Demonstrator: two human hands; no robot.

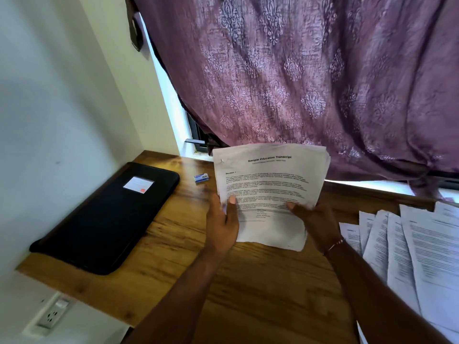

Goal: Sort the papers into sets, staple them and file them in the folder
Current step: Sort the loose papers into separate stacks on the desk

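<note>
Paper set (270,180), poss. stapled top-left: I see left hand (222,227) & right hand (316,225) each pinching its lower half over desk (260,281); folder (104,219) at left.

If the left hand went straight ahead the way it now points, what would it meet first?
Beyond the paper set it grips, the left hand would probably reach the purple curtain at the far edge of the table, passing right of the small staple box. Depth is unclear.
</note>
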